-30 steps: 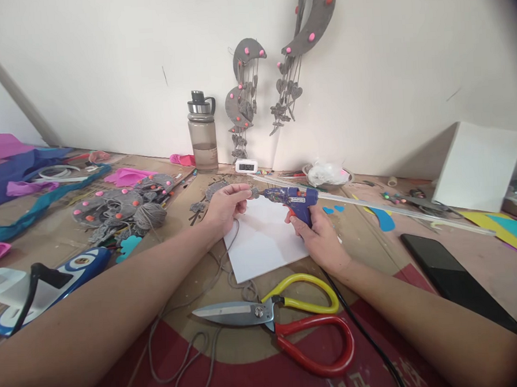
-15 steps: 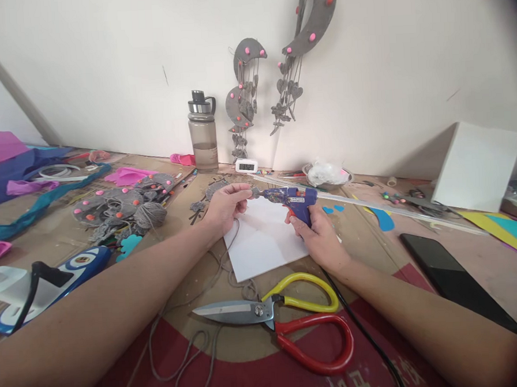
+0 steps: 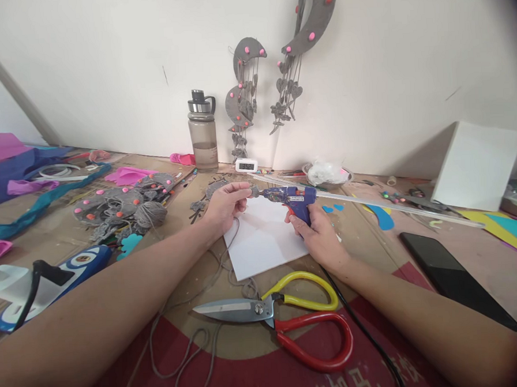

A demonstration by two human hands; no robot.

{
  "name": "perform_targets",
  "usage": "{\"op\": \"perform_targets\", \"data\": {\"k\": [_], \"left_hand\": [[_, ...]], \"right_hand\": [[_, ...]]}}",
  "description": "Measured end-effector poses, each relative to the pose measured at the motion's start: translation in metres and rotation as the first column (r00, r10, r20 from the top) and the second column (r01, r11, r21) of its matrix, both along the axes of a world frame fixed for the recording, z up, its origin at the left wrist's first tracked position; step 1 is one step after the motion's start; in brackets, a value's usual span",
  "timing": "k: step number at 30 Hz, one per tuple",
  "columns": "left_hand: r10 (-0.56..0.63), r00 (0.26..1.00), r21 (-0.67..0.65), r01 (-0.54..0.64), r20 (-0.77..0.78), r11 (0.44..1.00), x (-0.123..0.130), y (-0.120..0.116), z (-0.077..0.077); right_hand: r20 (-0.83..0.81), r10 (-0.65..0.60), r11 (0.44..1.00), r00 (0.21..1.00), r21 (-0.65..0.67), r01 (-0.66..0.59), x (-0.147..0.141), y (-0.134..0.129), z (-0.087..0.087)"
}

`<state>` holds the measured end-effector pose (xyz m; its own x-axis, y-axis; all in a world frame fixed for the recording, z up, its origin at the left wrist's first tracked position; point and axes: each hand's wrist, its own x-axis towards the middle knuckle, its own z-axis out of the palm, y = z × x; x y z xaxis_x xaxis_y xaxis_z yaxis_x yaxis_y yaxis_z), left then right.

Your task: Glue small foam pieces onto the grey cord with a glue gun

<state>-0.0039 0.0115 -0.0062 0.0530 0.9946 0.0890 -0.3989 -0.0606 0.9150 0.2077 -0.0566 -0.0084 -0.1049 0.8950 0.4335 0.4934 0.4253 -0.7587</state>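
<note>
Between the thumb and fingers of my left hand [image 3: 228, 206] is a small grey felt piece [image 3: 255, 191], its exact shape hard to make out. My right hand [image 3: 319, 236] is wrapped around the handle of a blue hot glue gun [image 3: 291, 197], a finger at its orange trigger. The nozzle points left and meets or nearly meets the grey piece. A long clear glue stick [image 3: 398, 210] sticks out of the gun's back. Below both hands lies a white sheet [image 3: 265, 245], with grey yarn [image 3: 201, 341] trailing at its left.
Large scissors [image 3: 264, 310] with yellow and red handles lie open in front. A black phone [image 3: 454, 281] is at right. Grey felt moons and a yarn ball [image 3: 150, 214] are heaped at left. A water bottle [image 3: 203, 133] and small clock [image 3: 246, 166] stand by the wall.
Almost nothing differs. Both hands keep the same grip, with the nozzle still at the grey piece; the view has shifted very slightly.
</note>
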Motion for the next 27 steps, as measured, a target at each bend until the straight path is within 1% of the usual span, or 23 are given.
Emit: {"op": "perform_targets", "data": {"k": [4, 7, 10, 15, 21, 27], "left_hand": [[0.014, 1.0, -0.009, -0.014, 0.016, 1.0, 0.0002, 0.0005, 0.0], [0.018, 1.0, -0.005, -0.018, -0.005, 1.0, 0.001, 0.0013, -0.0007], [0.014, 1.0, 0.003, -0.014, -0.022, 1.0, 0.0018, 0.0011, -0.0009], [0.021, 1.0, -0.005, -0.021, 0.013, 1.0, 0.0013, 0.0004, -0.0006], [0.012, 1.0, 0.011, -0.012, -0.021, 1.0, 0.0019, 0.0012, -0.0019], [0.023, 1.0, -0.005, -0.023, 0.011, 1.0, 0.0004, 0.001, -0.001]], "right_hand": [[-0.016, 0.003, 1.0, 1.0, 0.003, -0.003, -0.0002, -0.0006, 0.0005], [-0.023, 0.006, 1.0, 1.0, 0.006, -0.006, 0.0005, -0.0006, -0.0004], [-0.007, 0.01, 1.0, 1.0, 0.014, -0.01, 0.001, -0.0004, -0.0005], [0.037, -0.037, 0.999, 0.999, 0.025, 0.036, 0.0008, -0.0006, -0.0002], [0.035, -0.028, 0.999, 0.999, 0.026, 0.027, 0.0014, -0.0004, -0.0006], [0.047, -0.028, 0.999, 0.998, 0.028, 0.027, 0.0011, -0.0001, -0.0002]]}}
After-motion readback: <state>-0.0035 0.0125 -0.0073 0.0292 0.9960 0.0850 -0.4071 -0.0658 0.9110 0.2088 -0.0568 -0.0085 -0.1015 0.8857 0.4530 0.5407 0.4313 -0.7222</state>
